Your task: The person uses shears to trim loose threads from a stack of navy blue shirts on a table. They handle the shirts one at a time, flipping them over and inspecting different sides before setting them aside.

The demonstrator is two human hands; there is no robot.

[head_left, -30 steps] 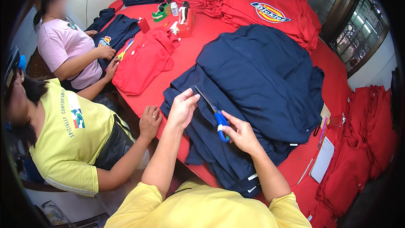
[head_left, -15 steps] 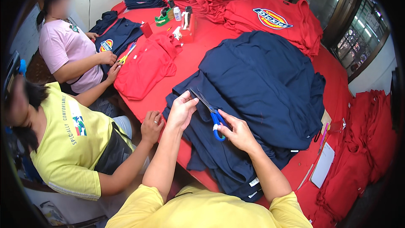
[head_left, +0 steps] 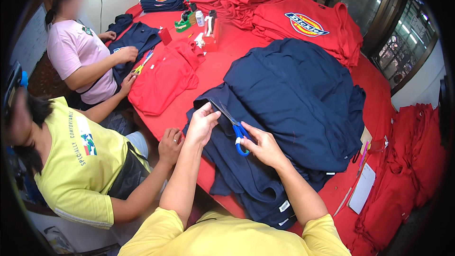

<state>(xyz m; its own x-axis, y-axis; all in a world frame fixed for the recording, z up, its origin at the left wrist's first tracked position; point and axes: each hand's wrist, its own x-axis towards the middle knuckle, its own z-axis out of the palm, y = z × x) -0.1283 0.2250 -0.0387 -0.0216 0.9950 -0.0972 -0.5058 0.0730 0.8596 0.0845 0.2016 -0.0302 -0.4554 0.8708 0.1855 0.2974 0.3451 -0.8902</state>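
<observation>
My right hand (head_left: 266, 149) grips a pair of scissors (head_left: 239, 137) by the blue handles, and the blades point away and to the left. Their tips lie by the fingers of my left hand (head_left: 202, 127), which pinches the edge of a navy shirt (head_left: 214, 96) at the near left of a big loose pile of navy shirts (head_left: 294, 95). Whether the blades touch the cloth or a thread is too small to tell. White labels (head_left: 284, 206) show at the pile's near edge.
On the left, one co-worker in yellow (head_left: 78, 161) holds yellow scissors (head_left: 140, 68) beside a red shirt (head_left: 168, 78); another in pink (head_left: 78, 52) handles a navy shirt. Folded stacks (head_left: 308, 21) line the far edge. A notepad (head_left: 362, 187) and red garments (head_left: 403, 180) lie right.
My scissors and right hand have shifted slightly left, and the navy shirt edge stands raised by my left fingers. The pink-clad co-worker's hand has moved up off the yellow scissors.
</observation>
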